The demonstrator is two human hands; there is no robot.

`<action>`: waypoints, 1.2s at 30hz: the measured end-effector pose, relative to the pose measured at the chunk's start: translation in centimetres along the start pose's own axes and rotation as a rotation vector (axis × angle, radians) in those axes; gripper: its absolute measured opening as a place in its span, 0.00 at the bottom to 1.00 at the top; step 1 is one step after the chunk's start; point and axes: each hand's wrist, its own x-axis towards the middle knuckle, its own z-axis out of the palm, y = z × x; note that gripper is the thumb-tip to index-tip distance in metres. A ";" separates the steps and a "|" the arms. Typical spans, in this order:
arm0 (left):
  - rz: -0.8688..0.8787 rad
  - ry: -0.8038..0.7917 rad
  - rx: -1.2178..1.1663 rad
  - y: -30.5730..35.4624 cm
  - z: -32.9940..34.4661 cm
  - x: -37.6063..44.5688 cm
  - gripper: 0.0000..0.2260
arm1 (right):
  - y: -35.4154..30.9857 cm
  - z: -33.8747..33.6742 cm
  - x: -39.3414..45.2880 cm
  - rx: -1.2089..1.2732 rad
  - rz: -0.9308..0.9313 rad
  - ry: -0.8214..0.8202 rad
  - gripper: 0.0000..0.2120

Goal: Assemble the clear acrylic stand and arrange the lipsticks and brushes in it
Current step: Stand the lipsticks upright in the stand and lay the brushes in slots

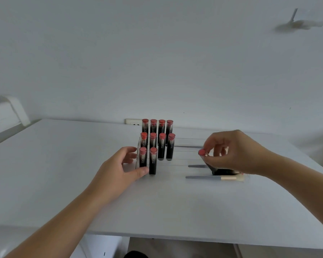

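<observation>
A clear stepped acrylic stand (183,162) sits on the white table (63,164). Several black lipsticks with red caps (161,144) stand upright in its left half, in three rows. My left hand (119,172) rests against the stand's left front corner, thumb touching the front-row lipsticks (153,161). My right hand (233,151) pinches one tilted lipstick (202,152) above the stand's right side. Grey-handled brushes lie on the steps at the right: one on the front step (211,177), another (197,166) behind it. More dark lipsticks (222,172) lie under my right hand.
A white wall rises right behind the table, with a socket plate (132,121) behind the back row. A white chair back (9,112) stands at the far left. The table's near edge (175,237) runs across the bottom of the view.
</observation>
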 end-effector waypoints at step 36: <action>0.015 -0.007 0.006 0.3 0.0 -0.2 0.23 | -3.2 12.2 1.3 0.140 -0.014 0.330 0.18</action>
